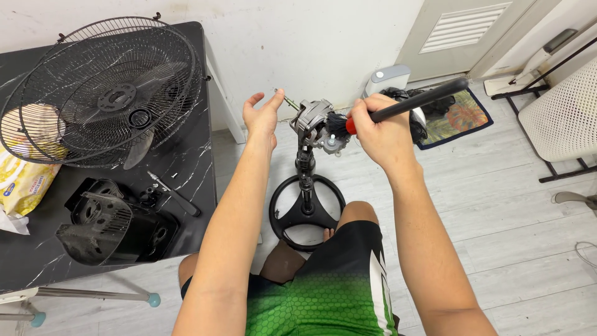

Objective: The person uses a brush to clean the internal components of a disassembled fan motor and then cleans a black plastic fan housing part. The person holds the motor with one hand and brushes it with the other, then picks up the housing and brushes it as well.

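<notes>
A: Entry. State the item in hand.

B: Fan motor head (pixel 316 124), bare of guards and blade, on top of a black stand pole (pixel 305 174). The pole rises from a round base (pixel 306 211) on the grey plank floor (pixel 497 205), just in front of the person's knees. A thin shaft (pixel 287 99) sticks out of the motor toward the upper left.

A: Right hand?

B: Right hand (pixel 380 134) is closed around a black-handled brush (pixel 407 104) with a red collar. Its dark bristles lie against the right side of the motor head.

A: Left hand?

B: Left hand (pixel 261 115) is spread, fingers apart, palm turned toward the motor, gripping nothing. It sits just left of the shaft tip; contact cannot be told.

A: Surroundings, working outward.

B: To the left, a black marble-pattern worktop (pixel 193 180). On it: two wire fan guards (pixel 102 90) stacked with the fan blade (pixel 137 146) under the mesh, a black motor housing cover (pixel 115 227) nearer the front edge, a screwdriver (pixel 177 194) beside it, and a yellow bag (pixel 22 177) at the far left. Behind the motor, against the wall, a small white appliance (pixel 387 79) and a patterned mat (pixel 460 118). At the right edge, a white mesh chair (pixel 563 115).
</notes>
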